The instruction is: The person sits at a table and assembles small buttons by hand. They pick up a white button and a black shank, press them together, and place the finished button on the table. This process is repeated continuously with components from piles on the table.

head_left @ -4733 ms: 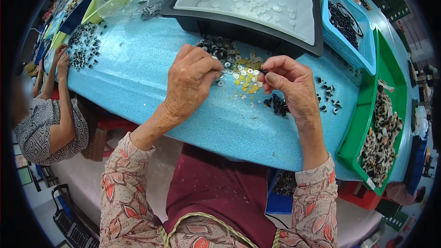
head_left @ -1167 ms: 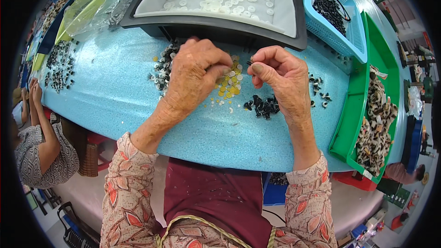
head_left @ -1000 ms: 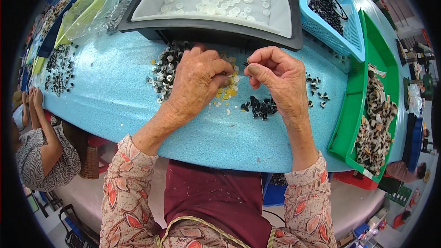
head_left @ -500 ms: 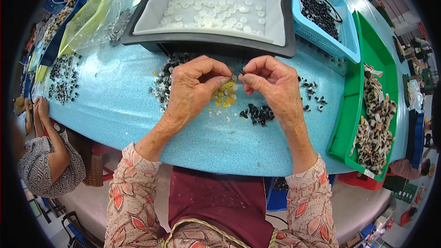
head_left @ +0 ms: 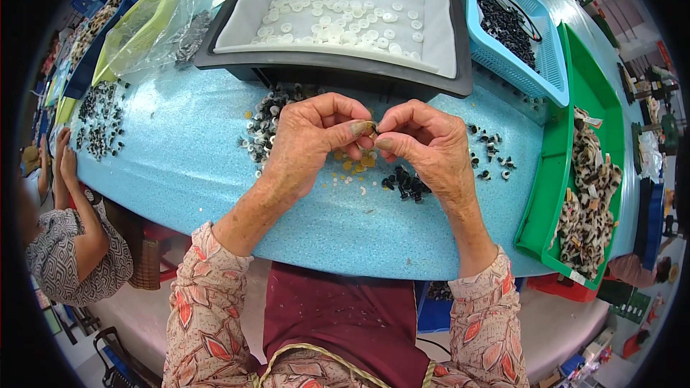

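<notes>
My left hand (head_left: 305, 144) and my right hand (head_left: 430, 140) meet over the blue table, fingertips almost touching. Between the left thumb and fingers is what looks like a small yellow disc (head_left: 371, 130), mostly covered. The right thumb and forefinger pinch a small black stemmed piece (head_left: 376, 128), its shape largely hidden. Below the fingertips lies a scatter of yellow discs (head_left: 363, 162). A heap of black stemmed pieces (head_left: 407, 185) sits under my right hand. Beside my left hand is a pile of black pieces with white discs on them (head_left: 266, 121).
A black-rimmed tray (head_left: 330, 75) holding white discs stands just beyond my hands. To the right are a light blue basket (head_left: 550, 75) of black pieces and a green crate (head_left: 535, 219) of spotted fabric pieces. At the left sits another person (head_left: 79, 251).
My hands have come together, bringing the black stemmed piece against the yellow disc. The tray and baskets appear shifted slightly rightward in the view.
</notes>
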Motion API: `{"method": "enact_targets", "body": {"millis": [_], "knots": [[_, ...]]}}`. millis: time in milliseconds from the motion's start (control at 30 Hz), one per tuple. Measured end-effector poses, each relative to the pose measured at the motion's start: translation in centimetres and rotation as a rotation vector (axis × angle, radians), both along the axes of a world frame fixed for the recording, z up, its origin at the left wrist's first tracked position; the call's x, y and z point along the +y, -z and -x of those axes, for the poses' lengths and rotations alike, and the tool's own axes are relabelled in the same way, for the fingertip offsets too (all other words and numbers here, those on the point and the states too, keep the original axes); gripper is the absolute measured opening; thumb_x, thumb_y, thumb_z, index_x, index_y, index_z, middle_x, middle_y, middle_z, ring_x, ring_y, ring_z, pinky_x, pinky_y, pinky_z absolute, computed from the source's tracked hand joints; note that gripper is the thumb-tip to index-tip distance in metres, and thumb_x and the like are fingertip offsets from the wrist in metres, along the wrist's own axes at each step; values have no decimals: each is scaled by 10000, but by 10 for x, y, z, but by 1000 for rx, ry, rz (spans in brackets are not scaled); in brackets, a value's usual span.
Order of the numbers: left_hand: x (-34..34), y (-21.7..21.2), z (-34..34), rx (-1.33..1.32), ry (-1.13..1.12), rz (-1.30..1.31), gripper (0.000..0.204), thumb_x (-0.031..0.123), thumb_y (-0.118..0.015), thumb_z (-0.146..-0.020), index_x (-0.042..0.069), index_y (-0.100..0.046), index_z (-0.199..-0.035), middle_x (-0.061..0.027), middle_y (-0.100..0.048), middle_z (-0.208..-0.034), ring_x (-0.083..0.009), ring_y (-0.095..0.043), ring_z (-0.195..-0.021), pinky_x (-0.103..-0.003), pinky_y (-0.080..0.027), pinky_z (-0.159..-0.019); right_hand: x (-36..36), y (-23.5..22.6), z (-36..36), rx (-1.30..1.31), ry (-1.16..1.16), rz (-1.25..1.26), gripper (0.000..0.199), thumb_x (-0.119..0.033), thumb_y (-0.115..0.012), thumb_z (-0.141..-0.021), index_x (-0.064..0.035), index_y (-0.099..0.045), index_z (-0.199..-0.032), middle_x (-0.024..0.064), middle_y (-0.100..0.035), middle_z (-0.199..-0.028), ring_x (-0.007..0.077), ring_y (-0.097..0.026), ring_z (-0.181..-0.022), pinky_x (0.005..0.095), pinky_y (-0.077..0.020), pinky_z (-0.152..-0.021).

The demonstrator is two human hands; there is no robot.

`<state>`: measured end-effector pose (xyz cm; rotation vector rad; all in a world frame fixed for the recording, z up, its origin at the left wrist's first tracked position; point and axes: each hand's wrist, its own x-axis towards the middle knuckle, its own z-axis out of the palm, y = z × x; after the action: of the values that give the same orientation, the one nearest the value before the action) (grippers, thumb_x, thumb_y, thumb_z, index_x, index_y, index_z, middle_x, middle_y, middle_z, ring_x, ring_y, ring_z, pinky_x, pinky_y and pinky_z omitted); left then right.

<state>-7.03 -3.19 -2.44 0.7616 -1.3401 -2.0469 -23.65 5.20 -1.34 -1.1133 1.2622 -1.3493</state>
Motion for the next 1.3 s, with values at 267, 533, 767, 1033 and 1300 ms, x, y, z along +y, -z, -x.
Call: {"method": "enact_targets", "body": {"millis": [267, 533, 767, 1033, 1300], "knots": [[0, 0, 0, -11, -2, -12, 133, 23, -622, -857, -42, -633, -972, -112, -665, -809, -140, -645, -701, -232, -523, -595, -1, 0, 4, 3, -5, -39, 94, -35, -680, -804, 4, -650, -884, 42, -655, -767, 80, -605, -675, 217, -514, -607], [-2, 3, -1, -26, 20, -33, 132, 46, -627, -857, -21, -632, -970, -95, -663, -811, -136, -638, -697, -234, -529, -610, -1, -1, 1, -32, -23, -35, 93, -20, -659, -817, 20, -640, -898, 60, -660, -779, 97, -622, -692, 227, -526, -623], [-1, 0, -1, -58, 13, -116, 219, 49, -635, -849, -22, -631, -1056, -109, -667, -861, -147, -648, -759, -240, -542, -674, -3, 4, 4, -27, -25, -53, 90, -10, -652, -819, 22, -635, -901, 64, -659, -786, 100, -630, -704, 222, -530, -621], [-3, -2, -2, -45, -63, -129, 310, -38, -620, -823, -46, -569, -1129, -121, -647, -972, -177, -657, -828, -248, -551, -714, -3, 5, 3, 17, 30, -40, 91, 0, -659, -807, 15, -631, -892, 51, -649, -768, 99, -632, -697, 219, -526, -603], [-2, -2, -3, -36, -131, -68, 380, -62, -635, -795, -50, -531, -1160, -125, -611, -996, -193, -654, -864, -240, -547, -696, -1, 2, -3, 91, -48, -77, 69, -1, -664, -801, 12, -618, -851, 39, -638, -742, 91, -623, -660, 222, -516, -588]]}}
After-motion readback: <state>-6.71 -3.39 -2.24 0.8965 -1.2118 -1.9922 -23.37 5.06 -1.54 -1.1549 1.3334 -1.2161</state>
